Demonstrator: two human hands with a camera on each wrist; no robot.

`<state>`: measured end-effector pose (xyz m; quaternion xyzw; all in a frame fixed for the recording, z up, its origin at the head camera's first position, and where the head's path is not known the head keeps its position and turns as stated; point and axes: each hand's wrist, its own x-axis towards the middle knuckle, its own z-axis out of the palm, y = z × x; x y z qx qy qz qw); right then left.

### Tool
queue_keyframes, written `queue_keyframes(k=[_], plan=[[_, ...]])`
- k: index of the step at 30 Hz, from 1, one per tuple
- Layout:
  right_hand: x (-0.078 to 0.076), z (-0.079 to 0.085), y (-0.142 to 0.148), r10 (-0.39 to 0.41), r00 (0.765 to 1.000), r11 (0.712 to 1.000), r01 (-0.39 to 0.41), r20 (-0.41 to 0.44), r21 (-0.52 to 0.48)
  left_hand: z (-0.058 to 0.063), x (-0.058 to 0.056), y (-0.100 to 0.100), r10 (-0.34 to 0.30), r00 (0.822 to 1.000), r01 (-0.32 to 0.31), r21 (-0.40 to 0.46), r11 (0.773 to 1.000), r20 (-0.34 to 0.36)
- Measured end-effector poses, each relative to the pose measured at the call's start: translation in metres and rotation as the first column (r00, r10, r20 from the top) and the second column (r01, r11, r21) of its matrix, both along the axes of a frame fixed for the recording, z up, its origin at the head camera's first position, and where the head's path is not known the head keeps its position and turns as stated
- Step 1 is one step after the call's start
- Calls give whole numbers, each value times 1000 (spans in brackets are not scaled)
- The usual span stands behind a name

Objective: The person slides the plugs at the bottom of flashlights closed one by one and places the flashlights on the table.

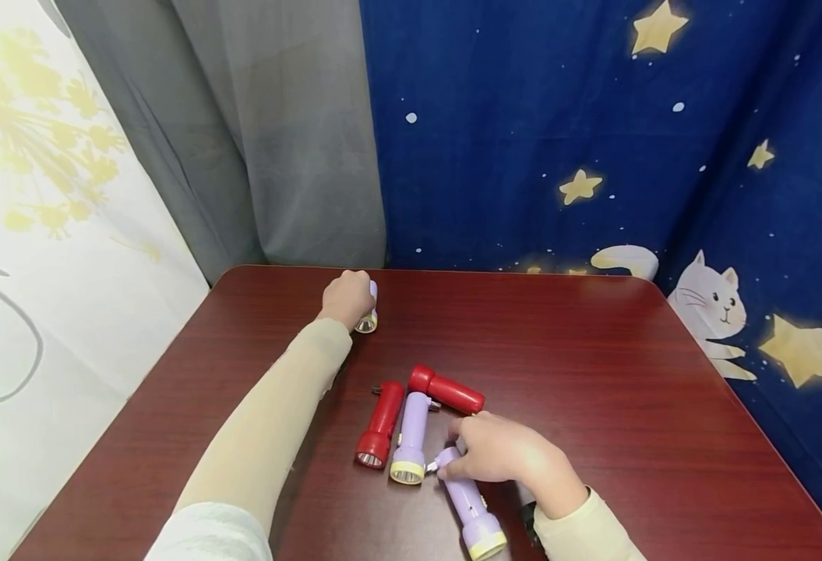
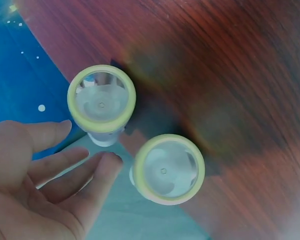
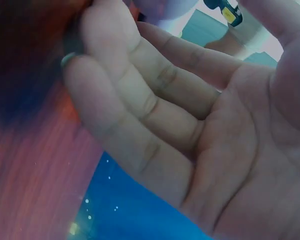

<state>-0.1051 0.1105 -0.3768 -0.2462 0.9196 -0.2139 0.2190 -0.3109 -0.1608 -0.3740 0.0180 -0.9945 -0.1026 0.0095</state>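
1. Two flashlights are being kept apart at the far side of the table (image 1: 593,374): the first yellow-rimmed flashlight (image 2: 102,100) and the second yellow-rimmed flashlight (image 2: 169,169), side by side and close together.
2. They are being attended by the left hand (image 1: 346,298). Its fingers are being held loose and nearly straight beside them, and nothing is being gripped.
3. Four flashlights are being left in the near cluster: the left red flashlight (image 1: 381,425), the middle purple flashlight (image 1: 412,438), the crosswise red flashlight (image 1: 447,391) and the near purple flashlight (image 1: 472,510). By this layout, about a third of the sorting is judged done.
4. The near purple flashlight is being touched at its tail end by the right hand (image 1: 502,456). The palm is being shown open in the wrist view, and no firm grasp is being made.
5. The far pair is being kept near the back edge, close to the grey curtain (image 1: 277,140). Wide bare room is being offered on the table's right half.
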Motion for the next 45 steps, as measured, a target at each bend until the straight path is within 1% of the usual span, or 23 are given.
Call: queue_keyframes(k=[7,14,16,20,23,25,27,28,30,32,35,37,40,43,45], plan=[[1,-3,-5,34,999,999,-33,-34,16,8,3,3,-21,998,21,-3,1000,-60],[1,-3,-6,41,996,998,-37,-85,40,14,5,5,-11,998,11,1,1000,-69],[-1,-1,-5,48,995,998,-45,-89,35,16,7,6,-14,996,15,6,1000,-87],[-8,7,-2,57,994,998,-57,-97,7,21,10,9,-33,991,35,10,999,-130],[-15,16,1,37,994,999,-39,-98,-12,27,15,14,-49,990,51,14,999,-135],[-21,25,4,15,996,999,-18,-86,-36,35,20,19,-51,990,58,51,997,-132],[-28,35,8,-10,997,998,5,-80,-65,46,28,25,-55,989,72,120,990,-137],[-32,40,10,-20,997,996,13,-80,-84,54,34,29,-62,988,85,167,982,-141],[-39,50,13,-34,996,991,23,-83,-129,69,47,37,-86,983,128,270,954,-160],[-45,58,16,-53,993,986,35,-107,-161,84,62,46,-125,975,185,364,913,-181],[-53,67,18,-106,984,976,75,-143,-204,102,86,57,-193,958,272,467,841,-211],[-58,71,18,-157,973,967,117,-168,-226,112,103,63,-234,947,317,520,793,-221],[-64,76,17,-242,952,945,187,-188,-267,126,126,68,-275,932,363,583,727,-237],[-69,81,16,-315,928,917,243,-201,-315,136,147,71,-285,920,391,620,680,-267],[-72,84,15,-365,909,895,281,-204,-347,138,157,73,-282,913,407,632,660,-293]])
